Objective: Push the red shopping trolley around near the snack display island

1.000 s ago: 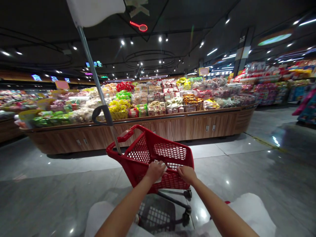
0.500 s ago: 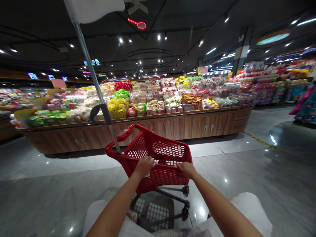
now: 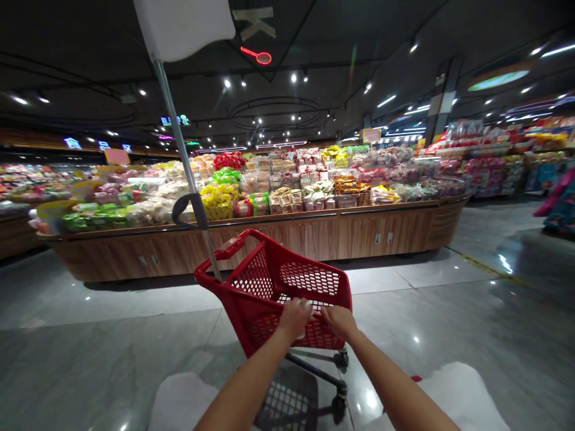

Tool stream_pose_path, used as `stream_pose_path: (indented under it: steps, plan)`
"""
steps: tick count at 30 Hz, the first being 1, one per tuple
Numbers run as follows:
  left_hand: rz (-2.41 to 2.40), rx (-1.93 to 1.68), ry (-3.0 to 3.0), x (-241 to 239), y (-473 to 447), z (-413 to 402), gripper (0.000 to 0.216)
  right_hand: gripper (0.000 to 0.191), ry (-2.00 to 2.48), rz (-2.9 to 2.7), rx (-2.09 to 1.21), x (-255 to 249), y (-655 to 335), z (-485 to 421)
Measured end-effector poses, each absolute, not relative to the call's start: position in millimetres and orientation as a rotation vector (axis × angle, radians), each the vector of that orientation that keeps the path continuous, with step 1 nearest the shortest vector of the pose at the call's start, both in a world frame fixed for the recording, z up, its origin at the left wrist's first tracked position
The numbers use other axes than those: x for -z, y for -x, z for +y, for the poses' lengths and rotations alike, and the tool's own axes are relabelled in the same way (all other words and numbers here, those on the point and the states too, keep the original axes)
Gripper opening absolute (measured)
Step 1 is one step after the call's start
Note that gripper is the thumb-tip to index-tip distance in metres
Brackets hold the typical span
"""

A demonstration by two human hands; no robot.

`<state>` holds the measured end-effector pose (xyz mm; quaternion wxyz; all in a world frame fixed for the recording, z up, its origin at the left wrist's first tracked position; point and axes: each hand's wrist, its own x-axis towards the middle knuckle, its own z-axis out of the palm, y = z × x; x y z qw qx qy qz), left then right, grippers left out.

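A red plastic shopping cart point(image 3: 309, 278) with a lattice basket stands sideways in front of me. My left hand point(image 3: 295, 317) is closed over the near rim of its basket. Something small and white point(image 3: 309, 308) shows at the fingers of that hand, too little of it to name. Just to the right, my right hand point(image 3: 340, 323) also grips the same rim, close to the cart's right end. A metal pole point(image 3: 179, 131) with a grey hook-shaped holder point(image 3: 189, 212) rises from the cart's handle end at left, carrying a white panel point(image 3: 188, 27).
Beyond the cart runs a long wood-panelled display counter point(image 3: 309, 236) heaped with packaged food. Stacked goods point(image 3: 489, 161) stand at the far right. Grey shiny floor point(image 3: 449, 317) extends right of the cart, whose black wheels point(image 3: 339, 407) rest on it.
My left hand has slid right along the rim, nearer to my right hand. The right hand keeps its hold. The view has shifted slightly, with the pole and counter now a little further right.
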<state>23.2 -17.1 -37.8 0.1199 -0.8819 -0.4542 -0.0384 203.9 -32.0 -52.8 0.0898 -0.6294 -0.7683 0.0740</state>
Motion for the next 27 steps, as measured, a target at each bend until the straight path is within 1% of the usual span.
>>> stream_pose_path:
  steps: [3, 6, 10, 12, 14, 16, 18, 22, 25, 27]
  plan:
    - [-1.392, 0.172, 2.563, 54.9, -67.9, -24.4, 0.018, 0.061, 1.867, -2.300, -0.219, 52.7, -205.0, -34.2]
    - [-1.297, 0.143, 2.586, 51.2, -60.7, -22.7, 0.017, 0.058, 1.898, -2.275, -0.202, 51.7, -212.9, -33.9]
    - [-1.264, 0.079, 2.501, 23.2, 15.1, -9.6, 0.010, 0.056, 1.927, -2.236, -0.201, 52.3, -231.8, -28.8]
    - [-1.227, 0.079, 2.428, 4.2, 62.5, -4.1, 0.010, 0.057, 1.926, -2.235, -0.215, 53.6, -241.6, -25.3]
    - [-1.104, 0.083, 2.412, -13.1, 103.3, -0.5, 0.014, 0.058, 1.917, -2.239, -0.221, 55.0, -249.1, -22.4]
    - [-0.962, 0.111, 2.413, -24.8, 132.2, 1.6, 0.024, 0.058, 1.905, -2.256, -0.234, 55.8, -253.2, -20.4]
    - [-0.870, 0.171, 2.397, -30.1, 150.1, 2.7, 0.030, 0.057, 1.891, -2.262, -0.260, 55.9, -255.1, -18.5]
    - [-0.785, 0.348, 2.344, -34.1, 175.3, 0.8, 0.034, 0.054, 1.921, -2.196, -0.297, 53.4, -262.3, -11.5]
    - [-0.765, 0.487, 2.301, -46.0, 201.8, -2.0, 0.034, 0.054, 1.999, -2.166, -0.232, 48.6, -275.3, -2.7]
    - [-0.868, 0.588, 2.240, -59.7, 219.1, -0.9, 0.032, 0.053, 2.049, -2.163, -0.153, 43.3, -282.5, 3.9]
